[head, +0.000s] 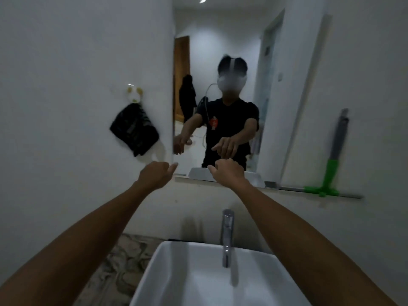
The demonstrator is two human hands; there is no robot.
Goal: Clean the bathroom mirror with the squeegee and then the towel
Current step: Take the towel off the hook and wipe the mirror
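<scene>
The mirror [220,51] hangs on the wall ahead, above the sink. A squeegee [331,171] with a green head and grey handle leans on the wall at the right, its blade resting on a narrow ledge. A dark towel [134,131] hangs from a hook on the wall left of the mirror. My left hand [155,174] is stretched out near the mirror's lower left corner, fingers curled, holding nothing. My right hand [227,171] reaches to the mirror's bottom edge, also curled and empty. Both hands are far from the squeegee and the towel.
A white basin [167,272] sits below with a chrome tap [227,235] at its back. A marbled counter [114,261] lies left of it. A narrow ledge [351,196] runs under the mirror. A wall hook [134,93] holds the towel.
</scene>
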